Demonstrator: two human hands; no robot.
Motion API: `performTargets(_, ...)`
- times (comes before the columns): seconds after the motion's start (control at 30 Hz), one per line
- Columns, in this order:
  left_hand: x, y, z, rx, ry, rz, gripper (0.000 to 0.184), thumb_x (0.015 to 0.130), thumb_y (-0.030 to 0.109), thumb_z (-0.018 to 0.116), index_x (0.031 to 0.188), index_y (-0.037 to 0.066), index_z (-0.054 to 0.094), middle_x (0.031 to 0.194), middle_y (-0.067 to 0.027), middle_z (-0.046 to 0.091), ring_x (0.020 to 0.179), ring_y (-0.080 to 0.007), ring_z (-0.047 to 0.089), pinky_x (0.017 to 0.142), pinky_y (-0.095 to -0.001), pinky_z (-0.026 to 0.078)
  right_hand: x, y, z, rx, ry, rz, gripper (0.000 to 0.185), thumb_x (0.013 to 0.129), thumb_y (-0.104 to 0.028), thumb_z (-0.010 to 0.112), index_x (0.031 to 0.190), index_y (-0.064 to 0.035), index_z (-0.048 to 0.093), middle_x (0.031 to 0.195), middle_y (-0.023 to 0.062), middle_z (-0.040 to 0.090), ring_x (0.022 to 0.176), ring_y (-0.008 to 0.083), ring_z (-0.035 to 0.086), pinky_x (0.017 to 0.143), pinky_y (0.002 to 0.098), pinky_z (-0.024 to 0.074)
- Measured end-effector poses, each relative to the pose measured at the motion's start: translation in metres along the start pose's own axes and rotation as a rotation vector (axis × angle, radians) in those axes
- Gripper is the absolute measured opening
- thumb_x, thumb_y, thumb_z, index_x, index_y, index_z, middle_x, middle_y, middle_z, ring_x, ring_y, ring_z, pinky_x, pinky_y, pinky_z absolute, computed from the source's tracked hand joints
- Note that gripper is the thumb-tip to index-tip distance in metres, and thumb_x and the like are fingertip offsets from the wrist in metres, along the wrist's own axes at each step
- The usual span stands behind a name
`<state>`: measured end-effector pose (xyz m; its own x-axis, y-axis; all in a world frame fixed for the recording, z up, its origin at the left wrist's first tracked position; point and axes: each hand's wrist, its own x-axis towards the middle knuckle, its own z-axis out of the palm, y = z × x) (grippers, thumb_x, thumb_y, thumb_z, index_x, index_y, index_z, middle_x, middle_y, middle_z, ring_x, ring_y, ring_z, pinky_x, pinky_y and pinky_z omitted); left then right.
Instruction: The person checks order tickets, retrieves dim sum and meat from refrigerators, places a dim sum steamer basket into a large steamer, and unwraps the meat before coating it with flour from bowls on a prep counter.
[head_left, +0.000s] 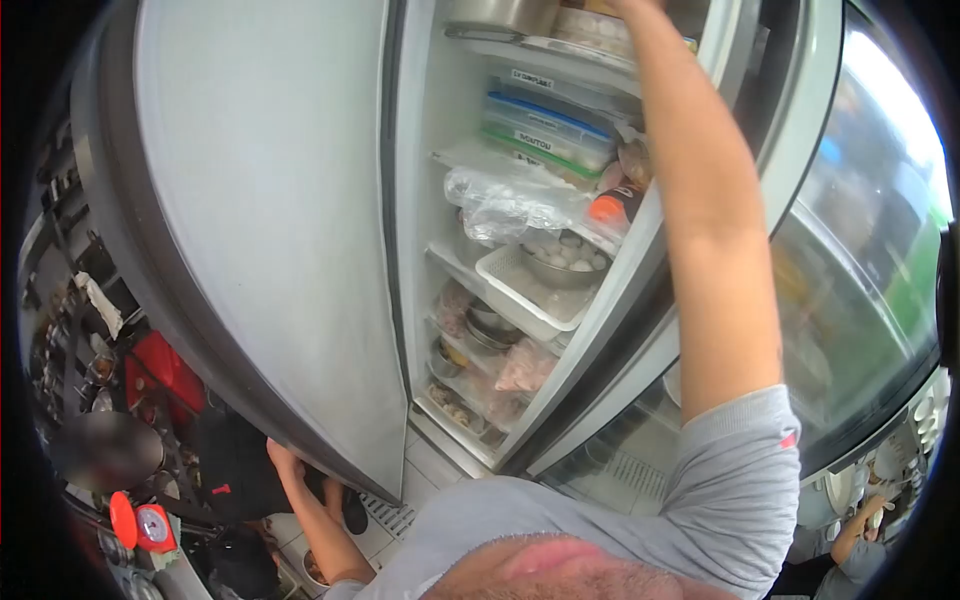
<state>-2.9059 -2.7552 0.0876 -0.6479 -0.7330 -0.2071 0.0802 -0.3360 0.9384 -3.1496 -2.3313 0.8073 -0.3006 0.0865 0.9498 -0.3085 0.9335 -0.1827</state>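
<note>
My right arm stretches up across the open fridge, and my right hand (634,6) is cut off by the top edge, so its fingers are hidden. It is at the top shelf (560,48), beside a clear tub of pale contents (592,30) and a metal pot (500,15). Low on the left, my left hand (286,460) is closed on the edge of the fridge door (260,200), which stands swung open. Below the top shelf are stacked lidded plastic containers (548,130) with labels and a crumpled clear plastic bag (510,200).
Lower shelves hold a white plastic basket (510,280), a metal bowl of eggs (565,262) and bagged food (525,368). A glass-doored cooler (840,260) stands at right. A red kitchen scale (152,525) and a person in dark clothes (235,460) are at left; another person (860,560) is lower right.
</note>
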Motion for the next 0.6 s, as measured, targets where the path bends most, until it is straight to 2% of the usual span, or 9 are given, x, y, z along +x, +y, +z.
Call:
performTargets(0.07,0.007,-0.001,-0.007,-0.002,-0.004,0.016,0.035,0.094,0.018,0.062,0.121,-0.004,0.062,0.107,-0.0088,0.069,0.089,-0.0207,0.066,0.074,-0.0358,0.053,0.012,0.015,0.009,-0.153,-0.005,-0.049,0.037,0.079,-0.021,0.067,0.11,0.0002,0.069,0.117,0.0269,0.066,0.115,0.0418,0.061,0.099,0.0468,0.0488)
performTargets(0.23,0.018,-0.001,-0.013,-0.028,0.015,0.106,0.038,0.097,0.02,0.059,0.126,-0.004,0.058,0.113,-0.0107,0.067,0.092,-0.0223,0.066,0.076,-0.035,0.054,0.043,0.049,0.036,-0.334,-0.218,-0.042,0.035,0.081,-0.018,0.067,0.111,0.0021,0.068,0.119,0.027,0.065,0.118,0.0413,0.06,0.1,0.0458,0.048)
performTargets(0.27,0.049,-0.028,-0.038,-0.082,-0.08,0.015,0.048,0.102,0.026,0.053,0.141,-0.001,0.045,0.132,-0.0141,0.059,0.112,-0.0298,0.062,0.09,-0.0424,0.055,0.044,0.048,0.036,-0.364,-0.265,-0.028,0.036,0.081,-0.017,0.068,0.111,0.0024,0.068,0.119,0.0269,0.065,0.117,0.0414,0.06,0.1,0.0458,0.0481)
performTargets(0.3,0.059,-0.038,-0.046,-0.146,-0.097,0.012,0.048,0.102,0.027,0.052,0.141,-0.001,0.045,0.132,-0.0143,0.059,0.113,-0.0303,0.062,0.091,-0.0431,0.055,0.044,0.048,0.037,-0.395,-0.313,-0.014,0.036,0.08,-0.017,0.068,0.111,0.0026,0.068,0.119,0.0269,0.065,0.117,0.0414,0.06,0.099,0.0458,0.0483)
performTargets(0.37,0.071,-0.052,-0.055,-0.28,-0.128,0.005,0.048,0.103,0.029,0.051,0.141,0.0,0.046,0.132,-0.0148,0.059,0.113,-0.0313,0.062,0.091,-0.0443,0.055,0.044,0.054,0.043,-0.337,-0.267,-0.024,0.036,0.079,-0.016,0.069,0.11,0.003,0.068,0.118,0.0273,0.065,0.116,0.0415,0.061,0.098,0.046,0.0493)
performTargets(0.43,0.081,-0.069,-0.067,-0.386,-0.118,0.021,0.045,0.101,0.029,0.052,0.137,0.001,0.05,0.125,-0.0144,0.062,0.108,-0.0313,0.063,0.086,-0.0443,0.055,0.048,0.053,0.051,-0.319,-0.224,-0.021,0.038,0.077,-0.017,0.07,0.109,0.0035,0.069,0.118,0.0278,0.065,0.115,0.0415,0.061,0.096,0.0462,0.05)
performTargets(0.5,0.083,-0.069,-0.067,-0.369,-0.102,-0.006,0.045,0.1,0.028,0.052,0.136,0.001,0.05,0.124,-0.0143,0.062,0.108,-0.0312,0.063,0.086,-0.0442,0.055,0.056,0.051,0.052,-0.35,-0.185,0.007,0.04,0.076,-0.019,0.071,0.109,0.0041,0.068,0.117,0.0285,0.065,0.115,0.0414,0.062,0.095,0.0464,0.0505)
performTargets(0.6,0.087,-0.061,-0.061,-0.339,-0.093,-0.04,0.044,0.1,0.028,0.052,0.136,0.001,0.05,0.124,-0.0142,0.062,0.107,-0.0311,0.063,0.086,-0.0441,0.055,0.033,0.011,0.021,-0.234,-0.092,0.077,0.043,0.074,-0.022,0.072,0.107,0.0044,0.069,0.114,0.0293,0.066,0.111,0.0416,0.064,0.093,0.046,0.0514)
